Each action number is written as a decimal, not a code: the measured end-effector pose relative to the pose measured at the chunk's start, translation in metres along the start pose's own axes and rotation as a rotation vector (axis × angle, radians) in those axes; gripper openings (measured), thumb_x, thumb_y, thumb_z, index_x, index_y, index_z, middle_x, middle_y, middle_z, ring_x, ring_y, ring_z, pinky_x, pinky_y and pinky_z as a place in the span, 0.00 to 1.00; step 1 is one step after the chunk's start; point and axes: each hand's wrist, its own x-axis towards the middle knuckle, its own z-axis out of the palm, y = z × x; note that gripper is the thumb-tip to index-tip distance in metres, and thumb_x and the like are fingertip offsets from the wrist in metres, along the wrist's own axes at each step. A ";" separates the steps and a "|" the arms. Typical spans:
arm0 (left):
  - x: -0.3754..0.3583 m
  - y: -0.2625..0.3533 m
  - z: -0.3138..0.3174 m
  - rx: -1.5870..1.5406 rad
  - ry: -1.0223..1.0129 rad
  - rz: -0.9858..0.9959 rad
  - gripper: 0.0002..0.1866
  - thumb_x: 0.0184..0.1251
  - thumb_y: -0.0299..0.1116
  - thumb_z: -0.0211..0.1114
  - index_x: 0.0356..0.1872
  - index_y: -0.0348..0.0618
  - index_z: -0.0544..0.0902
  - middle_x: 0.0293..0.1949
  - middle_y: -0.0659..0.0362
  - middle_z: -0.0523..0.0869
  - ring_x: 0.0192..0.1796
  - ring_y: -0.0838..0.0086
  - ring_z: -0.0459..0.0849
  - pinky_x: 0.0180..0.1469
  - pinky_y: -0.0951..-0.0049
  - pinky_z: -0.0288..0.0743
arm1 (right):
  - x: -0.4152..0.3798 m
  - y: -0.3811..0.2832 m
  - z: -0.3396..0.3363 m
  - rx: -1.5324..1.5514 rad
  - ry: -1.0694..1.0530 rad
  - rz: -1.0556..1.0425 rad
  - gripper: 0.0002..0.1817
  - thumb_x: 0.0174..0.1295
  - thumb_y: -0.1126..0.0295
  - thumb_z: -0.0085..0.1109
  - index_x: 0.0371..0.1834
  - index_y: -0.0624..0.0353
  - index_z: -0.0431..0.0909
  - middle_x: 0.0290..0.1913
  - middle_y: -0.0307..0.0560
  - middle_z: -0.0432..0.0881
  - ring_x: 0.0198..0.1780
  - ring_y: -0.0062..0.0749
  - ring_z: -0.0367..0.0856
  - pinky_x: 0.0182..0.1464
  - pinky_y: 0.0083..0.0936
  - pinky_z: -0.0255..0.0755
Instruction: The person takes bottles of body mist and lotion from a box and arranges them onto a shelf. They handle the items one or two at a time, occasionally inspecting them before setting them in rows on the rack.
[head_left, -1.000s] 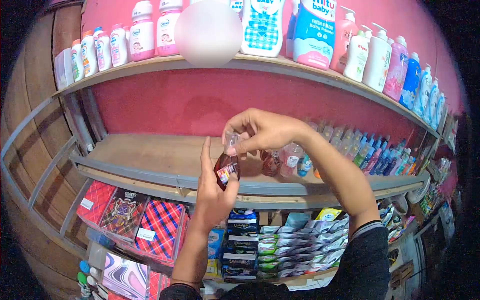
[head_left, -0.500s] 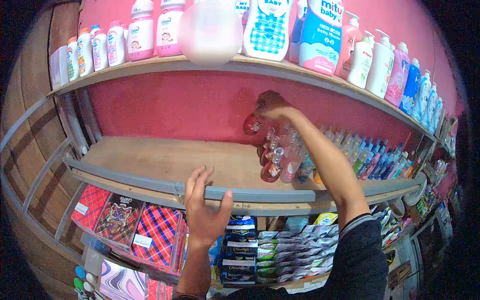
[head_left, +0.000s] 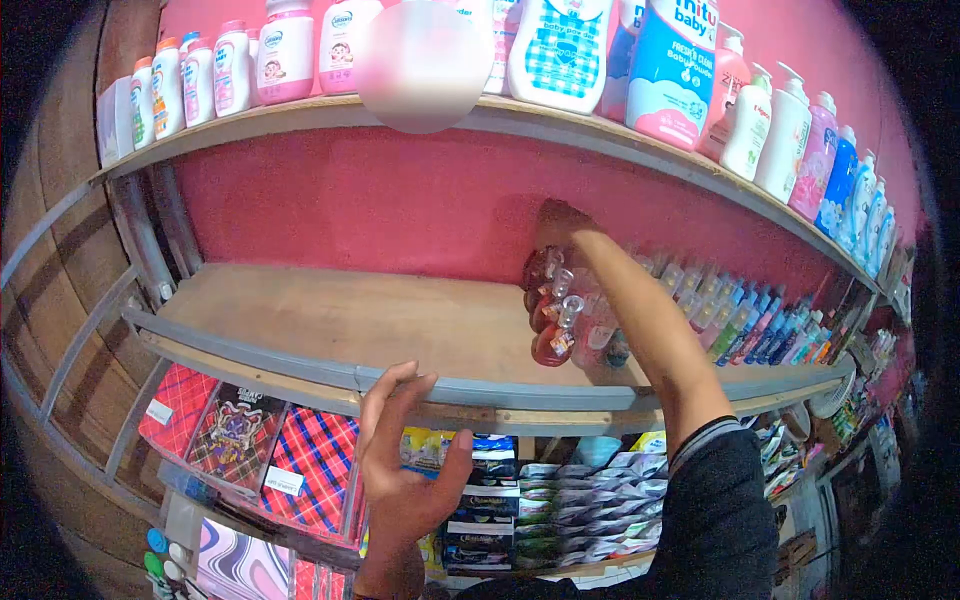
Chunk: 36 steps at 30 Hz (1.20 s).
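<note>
Spanning the middle: a wooden shelf (head_left: pixel 350 310) with a grey metal front rail (head_left: pixel 480 390), set against a pink wall (head_left: pixel 350 210).
Upper shelf: a curved board (head_left: pixel 310 112) bearing white-and-pink powder bottles (head_left: pixel 285 60), a big blue, white and pink bottle (head_left: pixel 672 75), and pump bottles (head_left: pixel 785 130) toward the right end.
Below the rail: plaid-covered books (head_left: pixel 310 455) at the left, then dark packs (head_left: pixel 482 525) in a stack, with shiny pouches (head_left: pixel 600 505) to their right.
Left hand: raised in front of the rail, palm partly turned up, fingers loosely curled and thumb well apart from them; the left hand (head_left: pixel 410 485) is open with nothing in its hold.
Right hand: stretched over the middle shelf to the back of the red bottles; the right hand (head_left: pixel 562 222) is dark and partly hidden, so how far its fingers are closed, and on what, cannot be told.
Red bottles: clear-capped, in a front-to-back row; the front red bottle (head_left: pixel 552 345) stands near the rail.
Right of that row: slim bottles (head_left: pixel 760 325) in several colours, packed close together, partly behind the forearm (head_left: pixel 650 330).
</note>
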 end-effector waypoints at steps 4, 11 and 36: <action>0.000 0.005 -0.004 0.029 -0.006 0.009 0.27 0.49 0.27 0.70 0.54 0.38 0.78 0.59 0.44 0.74 0.60 0.54 0.76 0.63 0.58 0.67 | -0.001 -0.004 0.004 0.018 0.071 -0.020 0.26 0.41 0.59 0.68 0.44 0.62 0.85 0.48 0.60 0.84 0.50 0.48 0.84 0.50 0.40 0.79; -0.001 0.009 -0.001 -0.004 -0.020 -0.019 0.27 0.46 0.27 0.67 0.54 0.39 0.79 0.58 0.47 0.76 0.63 0.57 0.73 0.67 0.57 0.63 | 0.005 0.007 0.008 0.216 -0.088 0.101 0.24 0.40 0.61 0.70 0.43 0.62 0.85 0.44 0.58 0.85 0.45 0.47 0.85 0.47 0.41 0.80; -0.013 0.010 -0.002 -0.142 -0.115 -0.040 0.25 0.47 0.26 0.68 0.52 0.36 0.79 0.55 0.49 0.79 0.59 0.61 0.76 0.65 0.63 0.64 | -0.148 -0.030 -0.065 0.370 0.420 -0.008 0.21 0.55 0.61 0.66 0.44 0.69 0.81 0.43 0.65 0.83 0.48 0.53 0.83 0.50 0.37 0.76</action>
